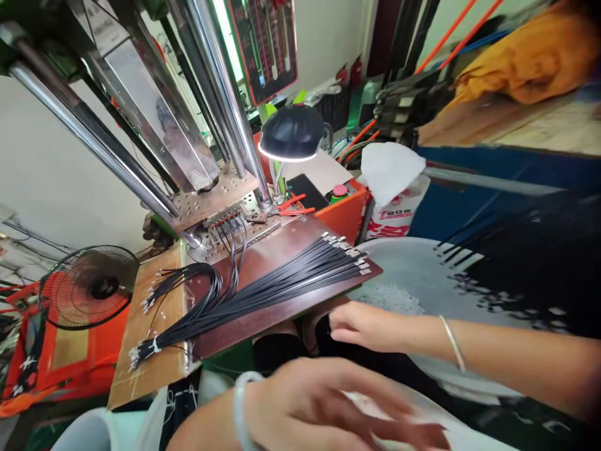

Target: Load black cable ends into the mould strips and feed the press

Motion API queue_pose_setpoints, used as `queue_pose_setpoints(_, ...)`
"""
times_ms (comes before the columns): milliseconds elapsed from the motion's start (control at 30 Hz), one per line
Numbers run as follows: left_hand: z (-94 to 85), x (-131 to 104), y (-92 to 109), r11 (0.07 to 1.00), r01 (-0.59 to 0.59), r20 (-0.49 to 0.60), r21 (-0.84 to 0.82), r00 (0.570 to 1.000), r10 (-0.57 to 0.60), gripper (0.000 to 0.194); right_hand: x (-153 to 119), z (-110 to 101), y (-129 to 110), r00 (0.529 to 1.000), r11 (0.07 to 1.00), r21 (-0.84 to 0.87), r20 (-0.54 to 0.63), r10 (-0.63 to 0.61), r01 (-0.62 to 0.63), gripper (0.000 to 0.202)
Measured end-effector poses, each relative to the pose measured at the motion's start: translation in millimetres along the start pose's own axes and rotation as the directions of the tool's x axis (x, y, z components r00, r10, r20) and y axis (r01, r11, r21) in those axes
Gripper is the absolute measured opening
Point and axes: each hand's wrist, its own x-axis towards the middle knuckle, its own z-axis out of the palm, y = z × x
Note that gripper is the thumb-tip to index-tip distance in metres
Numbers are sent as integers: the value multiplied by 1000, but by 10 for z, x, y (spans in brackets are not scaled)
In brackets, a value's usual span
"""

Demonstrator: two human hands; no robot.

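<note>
1. Two bare hands are nearest: the left hand (323,404), motion-blurred, has its fingers loosely parted, released.
2. Just beyond, the right hand (361,326) curls near the brown board (272,244); I cannot tell whether its fingers grasp anything.
3. Black cables (286,282) lie fanned across that board.
4. Behind stand red-handled pliers (297,212) and a lit desk lamp (293,131).

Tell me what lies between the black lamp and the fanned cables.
Between lamp and cables, the head view shows a red-handled tool, then a strip of brown board.
</note>
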Motion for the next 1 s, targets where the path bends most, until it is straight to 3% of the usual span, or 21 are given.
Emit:
queue_pose_setpoints(33,-107,-280,-159,999,31,-127,-15,991,-33,62,-37,30,220,974,971,93,80,214,-221,29)
queue_pose_setpoints(67,-239,-563,-373,996,84,-265,-15,960,-85,48,-74,49,432,913,882,237,95,396,-407,27)
queue_pose_setpoints(100,-386,-821,-623,992,105,-435,-62,892,-122,38,-101,56,624,857,761,419,93,507,-495,27)
queue_pose_setpoints(133,-540,-1033,-885,983,93,-572,-159,803,-168,32,-112,55,785,815,629,591,85,573,-504,30)
queue_pose_setpoints(167,-691,-1182,-1133,970,22,-700,-243,688,-191,29,-104,51,911,798,513,733,65,599,-446,31)
queue_pose_setpoints(200,-830,-1263,-1342,954,-149,-833,-260,534,-144,25,-80,52,1002,801,426,826,50,597,-369,29)
queue_pose_setpoints(267,-1060,-1238,-1599,862,-477,-954,-173,300,-25,25,-2,78,1091,825,330,903,47,563,-276,22)
queue_pose_setpoints(333,-1225,-1044,-1647,746,-665,-991,-20,110,72,25,71,135,1107,844,295,920,67,532,-259,21)
queue_pose_setpoints(400,-1335,-813,-1583,699,-708,-994,104,-52,95,23,108,195,1104,859,286,924,80,506,-255,25)
queue_pose_setpoints(467,-1399,-649,-1509,701,-692,-982,171,-174,67,19,117,242,1114,862,288,928,64,503,-237,28)
queue_pose_setpoints(533,-1428,-579,-1477,714,-675,-974,184,-221,41,17,124,276,1142,857,299,934,14,514,-195,26)
queue_pose_setpoints(667,-1436,-590,-1493,757,-627,-971,186,-234,45,18,167,342,1197,849,304,947,-78,523,-100,21)
queue_pose_setpoints(1000,-1473,-616,-1512,772,-610,-969,180,-244,33,16,168,304,1232,846,311,935,-22,533,-171,26)
